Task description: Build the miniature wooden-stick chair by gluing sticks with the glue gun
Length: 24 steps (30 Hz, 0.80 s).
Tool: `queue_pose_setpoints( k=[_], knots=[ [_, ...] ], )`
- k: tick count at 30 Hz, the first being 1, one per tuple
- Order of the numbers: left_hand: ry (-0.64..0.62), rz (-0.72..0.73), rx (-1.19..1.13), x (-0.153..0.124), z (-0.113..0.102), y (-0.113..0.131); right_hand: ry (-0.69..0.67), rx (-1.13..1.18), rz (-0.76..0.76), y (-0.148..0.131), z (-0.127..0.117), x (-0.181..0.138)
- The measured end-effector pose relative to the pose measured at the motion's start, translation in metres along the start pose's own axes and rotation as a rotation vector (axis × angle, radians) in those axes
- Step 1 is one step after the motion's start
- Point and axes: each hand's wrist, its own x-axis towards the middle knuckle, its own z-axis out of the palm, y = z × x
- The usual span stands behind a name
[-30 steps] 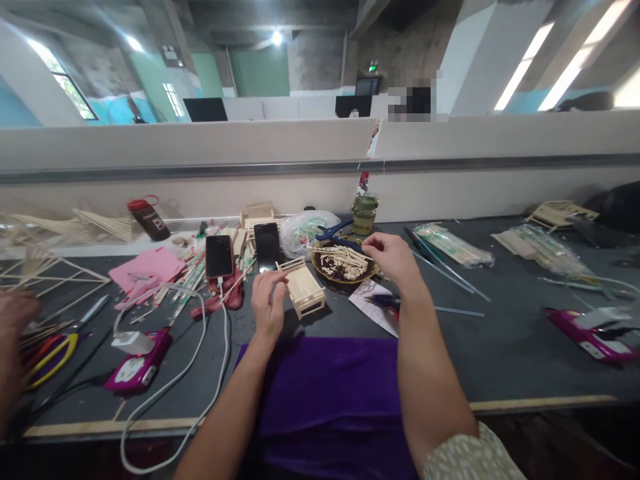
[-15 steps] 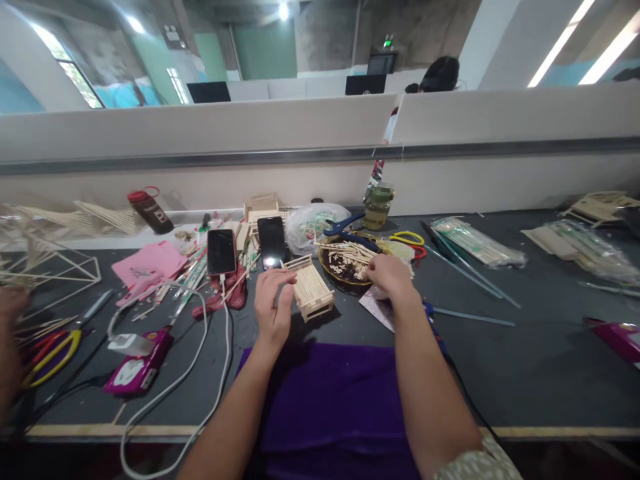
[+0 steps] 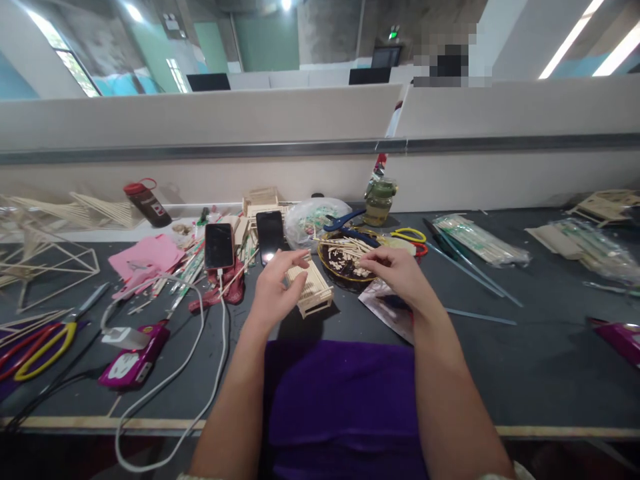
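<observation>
A small bed-like model of thin wooden sticks (image 3: 315, 288) stands on the dark table in front of me. My left hand (image 3: 277, 287) is over its left side, thumb and fingers apart, hiding part of it. My right hand (image 3: 403, 277) is at the near right rim of a round dark basket (image 3: 345, 281). Its thumb and fingertips are pinched together; whatever may be between them is too small to make out. Short cut stick pieces (image 3: 336, 261) and longer sticks (image 3: 350, 245) lie in the basket, along with blue-handled pliers (image 3: 345, 223).
Two phones (image 3: 219, 247) lie left of the model, one on a white cable (image 3: 203, 320). Behind are a plastic bag (image 3: 305, 223) and a green-lidded jar (image 3: 379, 203). Yellow-red scissors (image 3: 410, 235) and bagged sticks (image 3: 480, 240) are at right; a purple cloth (image 3: 345, 400) is nearest me.
My left hand has risen and shifted right, over the model's edge, its fingers spreading. My right hand has turned slightly, staying pinched by the basket. Another person's hand at the far left is gone from view.
</observation>
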Motion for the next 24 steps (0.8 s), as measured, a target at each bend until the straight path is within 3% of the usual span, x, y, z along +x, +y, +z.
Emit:
queue_pose_setpoints(
  k=[3, 6, 14, 24],
  knots=[
    [-0.079, 0.026, -0.001, -0.006, 0.001, 0.002, 0.065, 0.246, -0.035, -0.007, 0.007, -0.017],
    [-0.146, 0.036, 0.000, -0.006, 0.004, 0.009, 0.071, 0.318, -0.050, -0.013, 0.022, -0.030],
    [-0.176, 0.067, -0.048, -0.011, 0.013, 0.018, 0.098, 0.339, -0.208, -0.026, 0.051, -0.046],
    [-0.217, 0.122, -0.020, -0.011, 0.018, 0.017, 0.077, 0.270, -0.273, -0.021, 0.052, -0.046]
  ],
)
